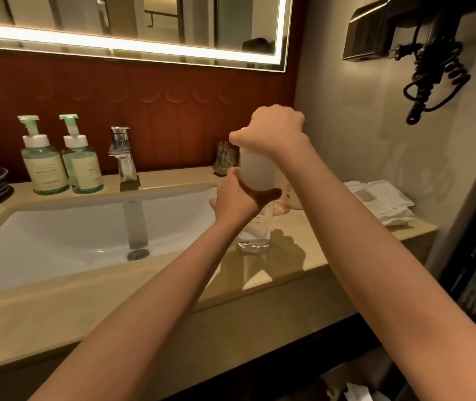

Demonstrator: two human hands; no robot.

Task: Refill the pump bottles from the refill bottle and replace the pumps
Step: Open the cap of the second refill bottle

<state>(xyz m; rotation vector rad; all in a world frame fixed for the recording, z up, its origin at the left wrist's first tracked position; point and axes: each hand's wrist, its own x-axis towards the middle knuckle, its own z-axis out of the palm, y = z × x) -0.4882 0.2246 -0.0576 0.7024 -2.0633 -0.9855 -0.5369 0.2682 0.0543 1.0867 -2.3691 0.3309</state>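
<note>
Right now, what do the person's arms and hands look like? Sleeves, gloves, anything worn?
Left forearm and right forearm are bare as far up as the frame shows: no sleeves. Left hand and right hand carry no gloves; no watch, band or ring in view.

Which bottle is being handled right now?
The clear bottle right of the sink, held by left hand and right hand; the green pump bottles stand untouched.
</note>
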